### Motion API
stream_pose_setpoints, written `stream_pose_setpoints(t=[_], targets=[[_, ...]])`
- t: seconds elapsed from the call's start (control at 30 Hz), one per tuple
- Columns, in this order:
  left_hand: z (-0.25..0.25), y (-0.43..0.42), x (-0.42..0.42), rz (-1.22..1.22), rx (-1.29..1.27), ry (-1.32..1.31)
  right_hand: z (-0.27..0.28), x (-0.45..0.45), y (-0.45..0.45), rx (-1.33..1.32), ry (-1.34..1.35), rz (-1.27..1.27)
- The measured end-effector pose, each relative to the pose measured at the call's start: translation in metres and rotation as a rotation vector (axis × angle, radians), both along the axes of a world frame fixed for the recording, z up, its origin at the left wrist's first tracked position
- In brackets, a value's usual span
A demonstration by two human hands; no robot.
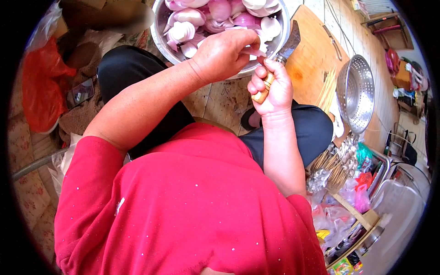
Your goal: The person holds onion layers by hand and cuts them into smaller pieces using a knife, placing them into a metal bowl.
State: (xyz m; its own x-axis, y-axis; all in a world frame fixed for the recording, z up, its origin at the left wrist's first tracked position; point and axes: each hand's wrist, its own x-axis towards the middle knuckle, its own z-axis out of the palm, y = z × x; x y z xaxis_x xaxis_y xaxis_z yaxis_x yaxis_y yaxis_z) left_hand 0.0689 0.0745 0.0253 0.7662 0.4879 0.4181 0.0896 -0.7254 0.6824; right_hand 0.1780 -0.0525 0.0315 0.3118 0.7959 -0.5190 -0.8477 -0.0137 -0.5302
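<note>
A metal bowl (160,40) at the top centre holds cut pieces of red onion (220,10). My left hand (227,52) is over the bowl's near edge, its fingers pinched on a thin pale piece (254,52). Beside it, my right hand (273,87) is wrapped round the wooden handle of a knife (291,43), whose dark blade points up and to the right past the bowl's rim. The fingertips of both hands are close together, and the thumb of my right hand is near the pale piece.
To the right lie a wooden board (311,55) with thin skewers (326,89) and a perforated metal basin (359,94). Bundled skewers (334,167) and plastic bags (337,217) are at the lower right. A red bag (43,87) lies at the left.
</note>
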Motion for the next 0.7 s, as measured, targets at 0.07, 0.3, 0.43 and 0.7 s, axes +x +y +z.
stream_pose_setpoints(t=[0.07, 0.3, 0.43, 0.7], targets=[[-0.0002, 0.0002, 0.0001, -0.021, 0.051, -0.015, 0.0001, -0.0002, -0.0008, 0.005, 0.013, 0.004], [0.0027, 0.0004, 0.0000, -0.084, 0.261, -0.062, -0.0017, -0.0019, -0.0017, -0.013, 0.040, -0.017], [0.0030, 0.0005, -0.0017, -0.136, 0.229, -0.036, -0.0031, -0.0009, -0.0043, 0.002, 0.071, -0.004], [0.0022, 0.0026, -0.0017, -0.483, -0.826, -0.073, -0.0007, 0.0016, -0.0045, 0.064, 0.039, 0.058]])
